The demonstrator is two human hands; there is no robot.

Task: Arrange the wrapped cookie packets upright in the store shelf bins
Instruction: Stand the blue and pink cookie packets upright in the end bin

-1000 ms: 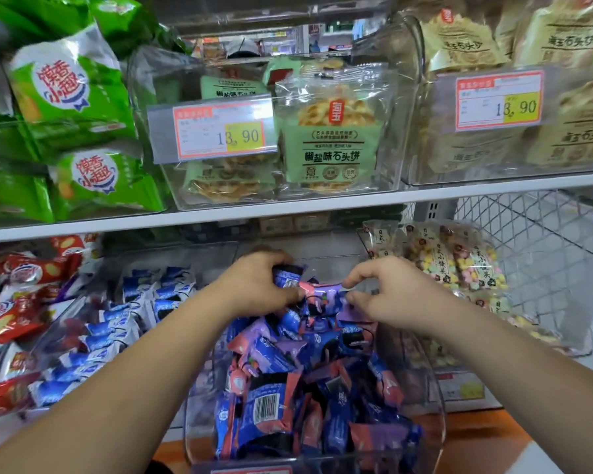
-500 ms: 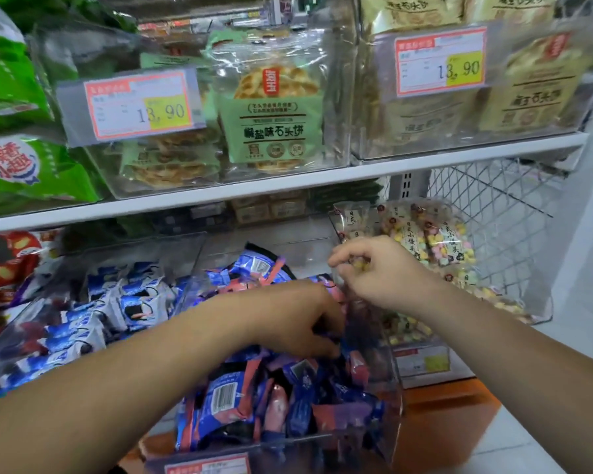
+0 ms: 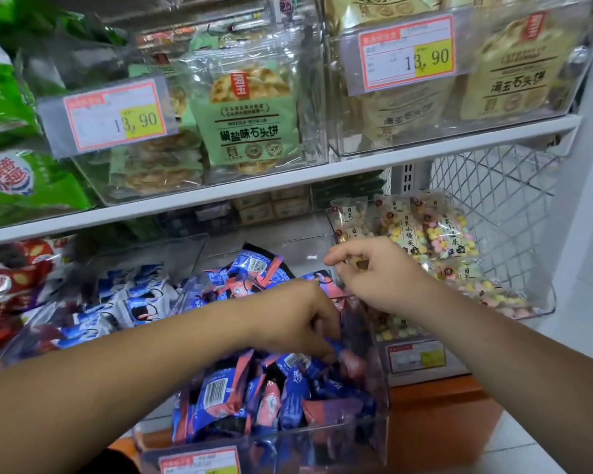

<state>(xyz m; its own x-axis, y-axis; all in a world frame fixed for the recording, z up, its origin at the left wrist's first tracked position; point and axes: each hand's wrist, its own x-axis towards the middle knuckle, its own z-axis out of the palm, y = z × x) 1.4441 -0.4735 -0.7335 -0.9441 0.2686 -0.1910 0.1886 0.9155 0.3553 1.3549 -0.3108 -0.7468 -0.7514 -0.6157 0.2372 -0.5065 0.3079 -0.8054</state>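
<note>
L hand (image 3: 298, 319) round blue cookie pkt (image 3: 333, 347) in clear bin (image 3: 379, 398); R hand (image 3: 380, 278) curled, grip unclear.

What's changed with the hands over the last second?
The left hand moved from the back of the clear bin down into the cookie packets, its grip now on a blue one. The right hand let go and shifted to the bin's right wall. The packets stay heaped.

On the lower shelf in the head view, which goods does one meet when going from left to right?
From the left: red snack packets → blue-and-white packets → clear bin holding blue-and-pink cookie packets → bags of pastel puffs → wire mesh panel.
</note>
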